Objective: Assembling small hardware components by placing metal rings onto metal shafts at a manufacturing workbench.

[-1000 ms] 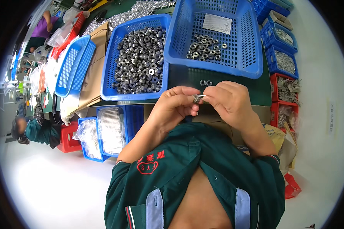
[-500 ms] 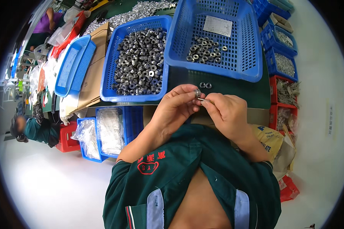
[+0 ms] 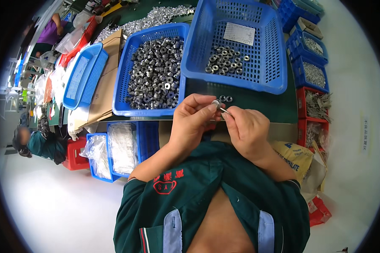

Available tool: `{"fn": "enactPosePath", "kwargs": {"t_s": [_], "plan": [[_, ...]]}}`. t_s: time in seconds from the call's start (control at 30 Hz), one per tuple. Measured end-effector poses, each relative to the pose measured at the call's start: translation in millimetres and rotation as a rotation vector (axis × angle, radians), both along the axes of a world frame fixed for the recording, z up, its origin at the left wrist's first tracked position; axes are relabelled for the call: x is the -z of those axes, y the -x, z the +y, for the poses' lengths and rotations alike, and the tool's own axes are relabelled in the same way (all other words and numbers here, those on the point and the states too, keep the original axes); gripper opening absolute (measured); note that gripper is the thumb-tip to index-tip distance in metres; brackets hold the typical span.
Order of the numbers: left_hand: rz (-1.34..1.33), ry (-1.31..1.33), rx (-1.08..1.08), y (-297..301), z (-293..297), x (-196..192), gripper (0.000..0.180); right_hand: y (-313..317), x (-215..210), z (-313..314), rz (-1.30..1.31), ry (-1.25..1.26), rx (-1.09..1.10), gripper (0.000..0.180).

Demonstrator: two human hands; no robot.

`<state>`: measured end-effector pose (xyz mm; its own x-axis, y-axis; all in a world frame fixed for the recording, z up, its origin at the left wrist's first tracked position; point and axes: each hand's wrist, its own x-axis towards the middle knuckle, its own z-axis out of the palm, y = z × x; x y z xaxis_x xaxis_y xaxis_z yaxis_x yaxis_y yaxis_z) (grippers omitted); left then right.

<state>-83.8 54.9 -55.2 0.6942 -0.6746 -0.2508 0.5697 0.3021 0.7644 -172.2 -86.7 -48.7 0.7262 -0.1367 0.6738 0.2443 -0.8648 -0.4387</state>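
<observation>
Between the thumb and fingers of my left hand point(image 3: 193, 122) is a small metal ring point(image 3: 216, 103), its round face tilted up. My right hand point(image 3: 250, 130) is closed in a pinch on a thin metal rod point(image 3: 225, 111), whose tip meets the ring's edge or hole; I cannot tell which. Just beyond my fingers, two loose rings point(image 3: 226, 99) lie side by side on the green table. A blue basket point(image 3: 118, 95) to the left holds a heap of such rings. The larger blue basket point(image 3: 278, 80) ahead holds several rings and a white paper slip point(image 3: 239, 33).
Cardboard point(image 3: 103, 82) and a small blue basket point(image 3: 69, 95) stand at the left. Shiny metal parts point(image 3: 156, 17) are heaped at the back. Blue bins point(image 3: 312, 69) and red bins point(image 3: 314, 120) are stacked at the right. Farther left, a person point(image 3: 42, 143) in green is near a red stool point(image 3: 76, 154).
The ring in my left hand has turned so that its round face shows more. The rod stays against it in my right hand. The whole view has shifted slightly.
</observation>
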Motion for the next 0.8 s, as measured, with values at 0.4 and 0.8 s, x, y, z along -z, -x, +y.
{"fn": "enactPosePath", "kwargs": {"t_s": [0.4,0.8], "plan": [[-0.503,-0.053,-0.139,3,-19,-6,0.017,4,-3,-15,0.571,-1.928,-0.505,0.026],[-0.396,0.000,-0.069,-3,-50,-20,0.016,-8,10,-21,-0.187,-0.097,0.186,0.006]]}}
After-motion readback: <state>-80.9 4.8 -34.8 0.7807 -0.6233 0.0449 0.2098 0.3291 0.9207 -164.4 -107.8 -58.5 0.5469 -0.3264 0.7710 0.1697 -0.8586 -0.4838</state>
